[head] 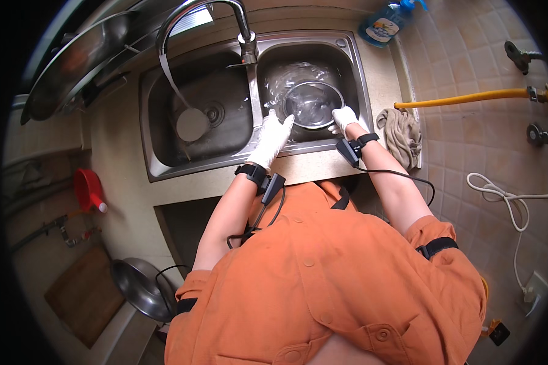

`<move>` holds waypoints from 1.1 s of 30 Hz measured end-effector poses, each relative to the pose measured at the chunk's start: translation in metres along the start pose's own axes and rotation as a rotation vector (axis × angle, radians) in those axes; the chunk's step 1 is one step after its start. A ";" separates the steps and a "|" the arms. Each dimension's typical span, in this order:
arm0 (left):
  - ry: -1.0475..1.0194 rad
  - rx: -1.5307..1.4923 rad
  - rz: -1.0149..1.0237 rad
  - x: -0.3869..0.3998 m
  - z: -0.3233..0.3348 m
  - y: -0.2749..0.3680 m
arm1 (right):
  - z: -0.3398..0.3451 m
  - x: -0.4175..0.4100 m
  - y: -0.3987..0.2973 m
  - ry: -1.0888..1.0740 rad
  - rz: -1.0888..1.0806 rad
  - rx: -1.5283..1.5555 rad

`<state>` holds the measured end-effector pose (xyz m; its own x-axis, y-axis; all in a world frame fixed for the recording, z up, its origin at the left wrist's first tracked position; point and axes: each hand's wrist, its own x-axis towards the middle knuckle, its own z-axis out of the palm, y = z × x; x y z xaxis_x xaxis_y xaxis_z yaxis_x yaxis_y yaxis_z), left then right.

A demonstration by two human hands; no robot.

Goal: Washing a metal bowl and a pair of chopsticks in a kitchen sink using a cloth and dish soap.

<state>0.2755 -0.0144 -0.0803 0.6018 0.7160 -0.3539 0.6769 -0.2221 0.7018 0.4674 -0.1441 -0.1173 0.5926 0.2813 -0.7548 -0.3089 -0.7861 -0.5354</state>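
My right hand (345,119), in a white glove, grips the right-hand rim of a round bowl (314,105) with a shiny edge. The bowl sits tilted in rippling water in the right basin (274,54) of a steel double sink; whether it is glass or metal I cannot tell. My left hand (275,132), also gloved in white, is at the bowl's lower left with thumb and fingers apart, holding nothing. From the chrome tap (246,32), water runs into the left basin (164,137). A pale round disc (192,124) lies there under the stream, its kind unclear.
A blue soap bottle (383,27) stands behind the sink at right, and a crumpled cloth (401,137) lies at its right side. A large wok (77,59) leans at upper left. A yellow hose (466,98) runs along the tiled wall. A red dipper (87,191) hangs at left.
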 end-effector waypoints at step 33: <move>-0.470 -1.243 -0.450 0.013 0.011 0.023 | -0.042 0.001 -0.064 0.176 -0.571 -0.789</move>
<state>0.3033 -0.0171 -0.0755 0.6876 0.2279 -0.6894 0.1831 0.8644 0.4683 0.5191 -0.1166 -0.0681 0.6199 0.6969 -0.3606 0.6042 -0.7172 -0.3473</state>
